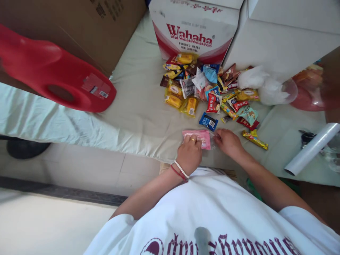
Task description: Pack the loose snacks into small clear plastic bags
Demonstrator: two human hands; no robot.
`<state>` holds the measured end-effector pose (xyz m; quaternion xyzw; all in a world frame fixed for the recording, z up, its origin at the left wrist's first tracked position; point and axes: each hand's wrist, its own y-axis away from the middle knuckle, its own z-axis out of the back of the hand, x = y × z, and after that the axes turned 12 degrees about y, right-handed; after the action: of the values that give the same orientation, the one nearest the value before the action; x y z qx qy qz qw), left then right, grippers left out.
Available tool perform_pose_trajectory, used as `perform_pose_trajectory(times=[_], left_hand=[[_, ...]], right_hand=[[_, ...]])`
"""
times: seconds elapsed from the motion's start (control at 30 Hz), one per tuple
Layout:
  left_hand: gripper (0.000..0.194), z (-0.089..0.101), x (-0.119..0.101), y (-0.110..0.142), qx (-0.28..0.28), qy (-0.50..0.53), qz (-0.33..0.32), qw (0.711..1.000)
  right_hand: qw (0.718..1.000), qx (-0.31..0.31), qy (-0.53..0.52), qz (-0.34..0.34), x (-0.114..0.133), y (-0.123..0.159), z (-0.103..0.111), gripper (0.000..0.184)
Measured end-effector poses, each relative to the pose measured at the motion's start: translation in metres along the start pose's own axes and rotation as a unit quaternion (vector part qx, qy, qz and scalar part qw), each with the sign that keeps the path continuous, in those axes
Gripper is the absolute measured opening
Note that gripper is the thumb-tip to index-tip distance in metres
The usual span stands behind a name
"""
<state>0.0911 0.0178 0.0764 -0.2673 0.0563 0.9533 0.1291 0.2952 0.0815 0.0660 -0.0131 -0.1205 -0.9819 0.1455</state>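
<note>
Head view: pink packet (205, 137) lying on the pale cloth (140, 120), just right of the frame's centre. Left hand (189, 152) resting over it, fingers partly curled; cannot tell whether they are gripping. Right hand (228, 142), nearly closed, pinching the packet's clear right end. Blue packet (208, 122) lying just above; snack pile (214, 102) spreading upper right of centre. Red jug (79, 79) showing upper left.

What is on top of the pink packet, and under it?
The left hand lies on the pink packet; the right hand touches its clear end. Cloth shows around it; whatever lies directly beneath is covered.
</note>
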Motion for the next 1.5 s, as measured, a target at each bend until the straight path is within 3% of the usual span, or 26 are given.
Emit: perform_pose_trajectory(times=[0.17,0.37,0.5,0.57,0.63,0.73,0.83,0.93,1.0,1.07,1.13,1.23,1.3,1.37,1.4,1.47,1.5], left_hand=[[0.025,-0.007,0.003,0.004,-0.029,-0.052,-0.081,0.995],[0.033,-0.012,0.004,0.005,0.011,-0.077,-0.115,0.99],[0.026,0.006,0.021,0.021,-0.026,0.038,-0.155,0.987],[0.025,0.014,0.035,0.029,-0.099,0.11,-0.116,0.982],[0.026,0.016,0.047,0.031,-0.173,0.124,0.003,0.977],[0.037,0.003,0.052,0.018,-0.175,0.082,0.155,0.969],[0.039,-0.015,0.043,0.0,-0.143,0.084,0.181,0.969],[0.034,-0.028,0.028,-0.007,-0.172,0.154,0.154,0.961],[0.031,-0.032,0.018,-0.004,-0.188,0.21,0.095,0.955],[0.024,-0.034,0.009,0.001,-0.173,0.23,-0.013,0.958],[0.019,-0.037,0.0,0.003,-0.122,0.212,-0.16,0.956],[0.017,-0.039,-0.011,0.0,-0.028,0.186,-0.366,0.912],[0.017,-0.038,-0.014,-0.003,0.002,0.198,-0.446,0.873],[0.025,-0.036,-0.012,-0.005,-0.007,0.233,-0.464,0.855],[0.029,-0.034,-0.007,-0.005,-0.023,0.253,-0.443,0.86],[0.03,-0.031,0.007,-0.003,-0.063,0.279,-0.352,0.891],[0.028,-0.029,0.018,-0.001,-0.086,0.279,-0.291,0.911]], right_hand=[[0.998,-0.05,0.008,0.025,0.007,0.01,0.016,0.023],[0.996,0.017,-0.025,0.084,0.063,-0.008,0.037,0.03],[0.986,0.045,-0.041,0.154,0.073,-0.03,0.027,0.032],[0.984,0.032,-0.054,0.169,0.07,-0.033,0.02,0.032],[0.983,0.017,-0.055,0.174,0.066,-0.029,0.016,0.031],[0.984,-0.006,-0.071,0.165,0.065,-0.02,0.013,0.028],[0.983,-0.033,-0.115,0.141,0.067,-0.009,0.012,0.024],[0.976,-0.058,-0.197,0.073,0.065,0.004,0.01,0.028],[0.949,-0.052,-0.31,-0.004,0.061,0.016,0.007,0.034],[0.893,-0.033,-0.443,-0.076,0.056,0.03,0.002,0.038],[0.825,-0.015,-0.551,-0.126,0.051,0.044,-0.002,0.039],[0.738,0.024,-0.652,-0.172,0.041,0.068,-0.008,0.038],[0.692,0.044,-0.695,-0.192,0.026,0.082,-0.01,0.043],[0.666,0.005,-0.714,-0.216,-0.004,0.092,-0.009,0.043],[0.657,-0.044,-0.715,-0.235,-0.025,0.094,-0.007,0.04],[0.621,-0.186,-0.702,-0.295,-0.079,0.089,0.001,0.028],[0.589,-0.266,-0.687,-0.332,-0.108,0.082,0.006,0.02]])
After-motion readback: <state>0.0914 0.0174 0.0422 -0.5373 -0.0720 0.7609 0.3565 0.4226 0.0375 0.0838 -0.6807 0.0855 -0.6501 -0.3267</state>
